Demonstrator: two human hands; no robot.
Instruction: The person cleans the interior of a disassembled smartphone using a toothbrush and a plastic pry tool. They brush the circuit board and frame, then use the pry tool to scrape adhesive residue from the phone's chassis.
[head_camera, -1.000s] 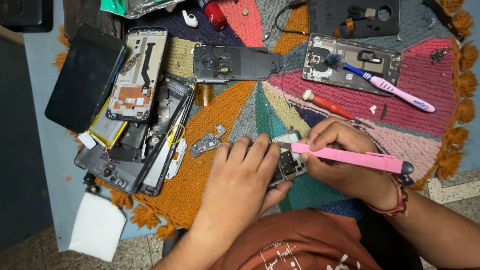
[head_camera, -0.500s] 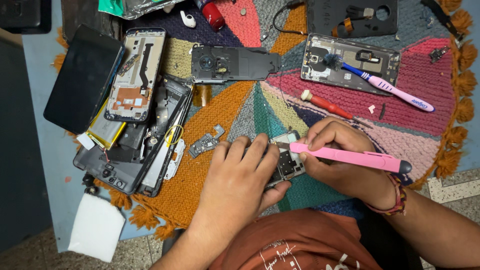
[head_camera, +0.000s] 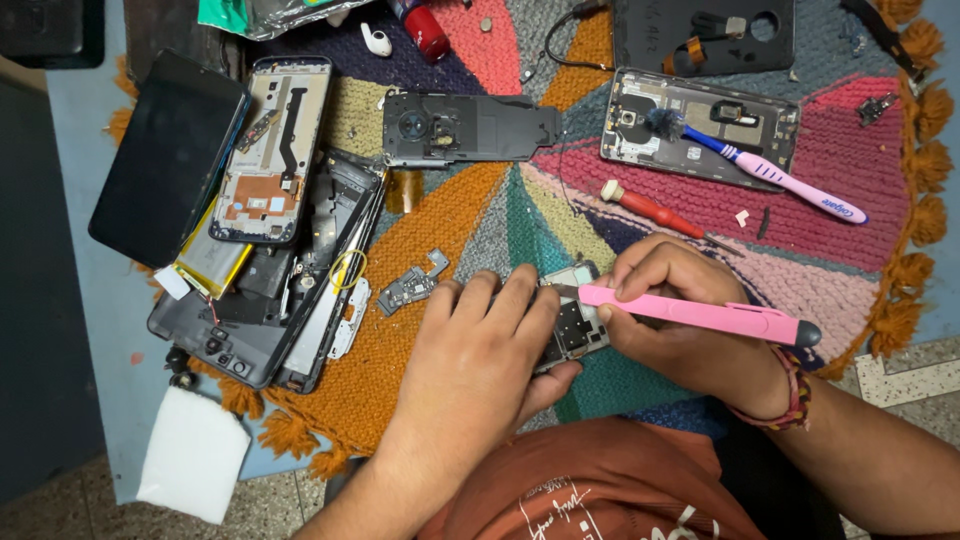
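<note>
I note a small circuit board, dark with metal shielding and a pale upper edge, lying flat on the woven mat and pinned under the fingers of my left hand. I note a pink pen-shaped tool with a dark cap end, held near-level in my right hand, its working tip touching the board's upper edge just beyond my fingertips

Light was even and fairly bright, falling from above onto the woven mat, with colours saturated. Shadows beneath the left hand were soft and short. A faint sheen lay on the black phone screen left of the mat. Focus was sharp at centre; the floor below the mat looked dimmer.
</note>
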